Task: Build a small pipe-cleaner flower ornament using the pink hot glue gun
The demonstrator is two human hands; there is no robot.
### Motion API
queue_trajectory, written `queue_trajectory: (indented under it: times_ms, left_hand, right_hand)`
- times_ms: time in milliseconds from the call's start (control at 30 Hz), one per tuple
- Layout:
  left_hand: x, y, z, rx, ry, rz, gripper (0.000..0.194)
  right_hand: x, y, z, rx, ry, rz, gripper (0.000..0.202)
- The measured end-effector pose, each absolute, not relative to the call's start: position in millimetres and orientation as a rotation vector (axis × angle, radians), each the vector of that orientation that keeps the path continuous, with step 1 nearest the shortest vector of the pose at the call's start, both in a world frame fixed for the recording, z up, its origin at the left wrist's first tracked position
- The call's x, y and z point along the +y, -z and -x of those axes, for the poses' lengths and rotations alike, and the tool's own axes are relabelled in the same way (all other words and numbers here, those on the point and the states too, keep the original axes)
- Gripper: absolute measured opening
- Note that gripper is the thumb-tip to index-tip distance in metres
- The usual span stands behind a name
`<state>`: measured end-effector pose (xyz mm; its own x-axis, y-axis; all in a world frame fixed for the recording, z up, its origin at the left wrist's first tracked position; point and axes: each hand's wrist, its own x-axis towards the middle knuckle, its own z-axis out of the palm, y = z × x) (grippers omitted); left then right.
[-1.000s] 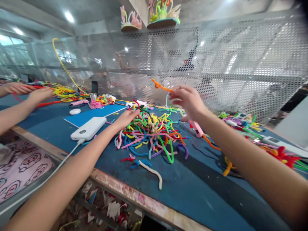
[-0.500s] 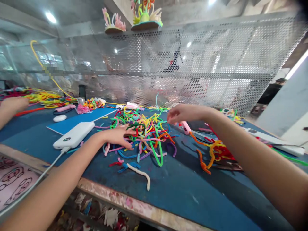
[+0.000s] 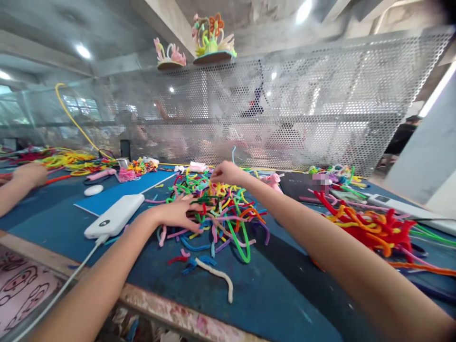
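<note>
A tangled pile of many-coloured pipe cleaners (image 3: 228, 213) lies on the blue table. My left hand (image 3: 180, 213) rests on the pile's left side, fingers spread and nothing gripped. At the far side of the heap, my right hand (image 3: 228, 173) points down with bent fingers drawn together. Its fingertips touch the pile near some yellow pieces, and what is between them is hidden. In front of the heap lie a cream pipe cleaner (image 3: 217, 275) and short blue and red bits.
A white power bank (image 3: 116, 216) with a cable sits left on a blue board (image 3: 142, 179). Red and orange pipe cleaners (image 3: 374, 228) lie right, near a pink glue gun (image 3: 273, 181). Another person's hand (image 3: 32, 175) is far left. A perforated metal screen (image 3: 302, 104) stands behind.
My right hand has moved left and onto the far side of the pile, its fingers drawing together. My left hand stays on the pile. The view has tilted up slightly.
</note>
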<state>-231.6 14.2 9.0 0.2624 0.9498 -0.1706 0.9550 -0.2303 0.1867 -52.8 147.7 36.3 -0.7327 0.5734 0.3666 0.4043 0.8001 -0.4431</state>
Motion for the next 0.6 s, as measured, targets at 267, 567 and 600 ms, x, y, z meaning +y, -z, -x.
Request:
queue_trajectory:
  times_ms: [267, 567, 600]
  left_hand:
    - [20.7, -62.2, 265.2, 1.448, -1.880, -1.782, 0.016]
    - [61.4, -39.9, 149.9, 1.503, -1.472, -2.089, 0.033]
    - [61.6, -36.0, 147.3, 1.526, -1.500, -2.130, 0.030]
  right_hand:
    - [149.3, -55.2, 20.0, -1.959, -0.966, 0.735, 0.022]
    - [123.0, -67.0, 2.0, -1.852, -0.907, 0.764, 0.027]
    - [123.8, -68.1, -4.5, -1.828, -0.789, 0.778, 0.029]
